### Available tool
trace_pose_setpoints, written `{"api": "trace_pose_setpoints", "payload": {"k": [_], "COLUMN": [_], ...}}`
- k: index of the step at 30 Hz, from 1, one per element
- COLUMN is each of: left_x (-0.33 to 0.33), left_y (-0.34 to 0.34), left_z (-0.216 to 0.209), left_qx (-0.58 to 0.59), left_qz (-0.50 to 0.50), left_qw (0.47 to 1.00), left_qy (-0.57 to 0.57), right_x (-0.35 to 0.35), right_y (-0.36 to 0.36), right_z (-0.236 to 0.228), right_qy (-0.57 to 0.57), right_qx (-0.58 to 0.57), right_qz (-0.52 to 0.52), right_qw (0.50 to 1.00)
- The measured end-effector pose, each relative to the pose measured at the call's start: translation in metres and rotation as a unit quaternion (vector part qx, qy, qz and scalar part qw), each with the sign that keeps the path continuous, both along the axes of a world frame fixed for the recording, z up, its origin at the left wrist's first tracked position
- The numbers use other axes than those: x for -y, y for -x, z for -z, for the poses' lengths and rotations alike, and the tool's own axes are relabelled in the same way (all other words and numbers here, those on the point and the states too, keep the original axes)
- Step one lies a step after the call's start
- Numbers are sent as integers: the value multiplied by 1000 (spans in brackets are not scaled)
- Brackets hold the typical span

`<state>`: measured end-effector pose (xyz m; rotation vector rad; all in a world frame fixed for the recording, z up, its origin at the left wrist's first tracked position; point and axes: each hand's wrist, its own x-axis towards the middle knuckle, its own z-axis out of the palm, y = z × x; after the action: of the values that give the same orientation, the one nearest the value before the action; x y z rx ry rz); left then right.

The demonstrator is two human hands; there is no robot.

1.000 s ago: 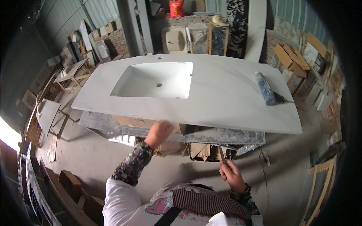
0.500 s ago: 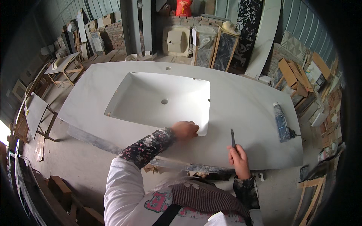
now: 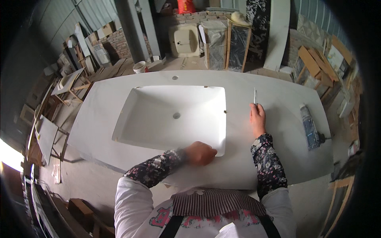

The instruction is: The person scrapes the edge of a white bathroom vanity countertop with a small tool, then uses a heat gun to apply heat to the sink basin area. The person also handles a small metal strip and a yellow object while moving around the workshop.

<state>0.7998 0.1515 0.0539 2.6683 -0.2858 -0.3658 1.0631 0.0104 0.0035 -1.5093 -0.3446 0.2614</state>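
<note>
A pale countertop slab (image 3: 93, 115) lies before me, with a white rectangular basin (image 3: 158, 107) set in its cutout. My left hand (image 3: 200, 153) is closed at the basin's near right corner, fingertips down at the rim. Anything pinched in those fingers is hidden. Over the slab, right of the basin, my right hand (image 3: 258, 121) is closed on a slim metal tool (image 3: 255, 95), its thin end pointing away from me. Small dark bits (image 3: 225, 112) show at several places along the basin's rim. The drain hole (image 3: 176, 116) sits in the basin's floor.
A blue and grey cylindrical power tool (image 3: 310, 129) lies on the slab's right side. Past the far edge are a small bucket (image 3: 140, 67), a cream sink (image 3: 183, 41) and wood-framed wrapped panels (image 3: 238, 45). Cardboard (image 3: 309, 59) is piled at right; small tables (image 3: 47, 133) stand left.
My right hand has moved forward with the metal tool, from the slab's near edge to beside the basin. My left hand stays at the same basin corner. The view has shifted slightly.
</note>
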Motion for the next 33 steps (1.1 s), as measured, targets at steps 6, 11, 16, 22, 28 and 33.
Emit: {"api": "trace_pose_setpoints", "payload": {"k": [6, 11, 16, 22, 28, 33], "left_x": [-20, -65, -52, -44, -57, -136], "left_y": [-48, -121, -152, -152, -149, -164], "left_z": [5, 39, 67, 63, 75, 55], "left_qx": [36, -21, 23, 158, 358, 91], "left_qz": [-16, -357, -361, -273, -206, -525], "left_qw": [956, 821, 882, 945, 908, 621], "left_qy": [291, 446, 301, 87, 72, 574], "right_x": [9, 7, 7, 7, 9, 10], "right_y": [3, 4, 7, 10, 6, 5], "right_z": [-12, -7, -9, -15, -8, -7], "right_qy": [-23, 1, -7, -12, -16, 2], "right_qx": [-33, -19, -43, -45, -43, -14], "right_qz": [-32, -50, -47, -44, -55, -63], "right_qw": [999, 999, 998, 998, 997, 998]}}
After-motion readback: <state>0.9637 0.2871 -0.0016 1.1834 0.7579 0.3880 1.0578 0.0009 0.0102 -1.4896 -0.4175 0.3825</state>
